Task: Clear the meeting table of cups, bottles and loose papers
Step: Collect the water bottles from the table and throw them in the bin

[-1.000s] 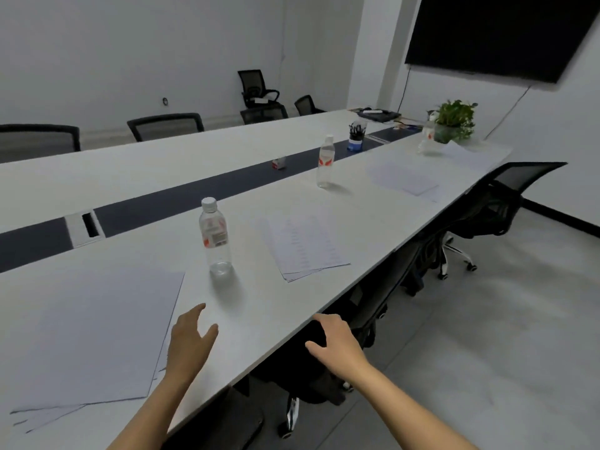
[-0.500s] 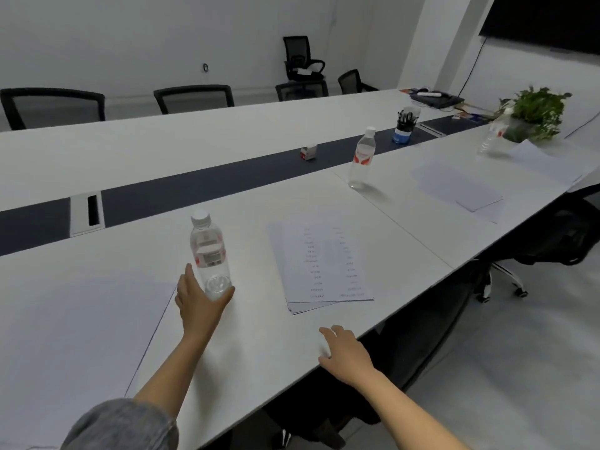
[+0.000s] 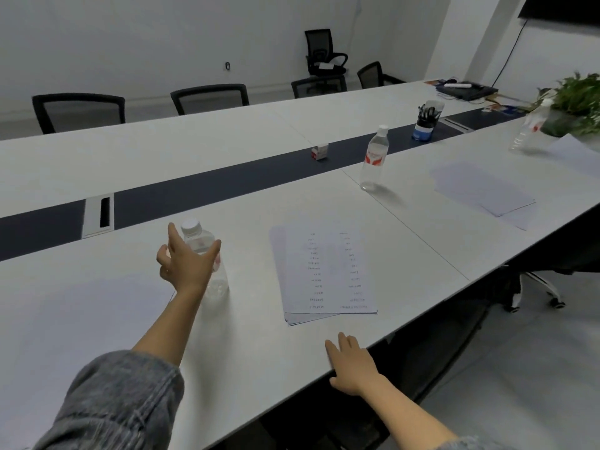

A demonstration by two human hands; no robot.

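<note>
Resting hand: your right hand (image 3: 352, 365) lies flat on the near edge of the long white meeting table (image 3: 259, 352), fingers straight, holding nothing.
Blank sheets: large plain white papers (image 3: 81, 319) lie flat to the left of your left forearm.
Reaching hand: your left hand (image 3: 185, 264) is spread, thumb on one side and forefinger on the other, forked about the near bottle. The fingers are not wrapped round it, and you cannot tell whether skin meets plastic.
Near bottle: a small clear plastic water bottle with a white cap and red-printed label (image 3: 218, 284). It stands upright, long axis vertical, directly ahead of your left palm and well to the left of your right hand.
Coming move: your left hand is far the nearer, so closing it sideways round the body looks like all that remains.
Printed stack: white sheets with two columns of text (image 3: 324, 274) lie near the bottle's right, apart from it.
Farther on: a second clear bottle (image 3: 375, 160) stands upright, with pale loose sheets (image 3: 480, 186) to its right and a blurred third bottle (image 3: 527, 131) beyond.
</note>
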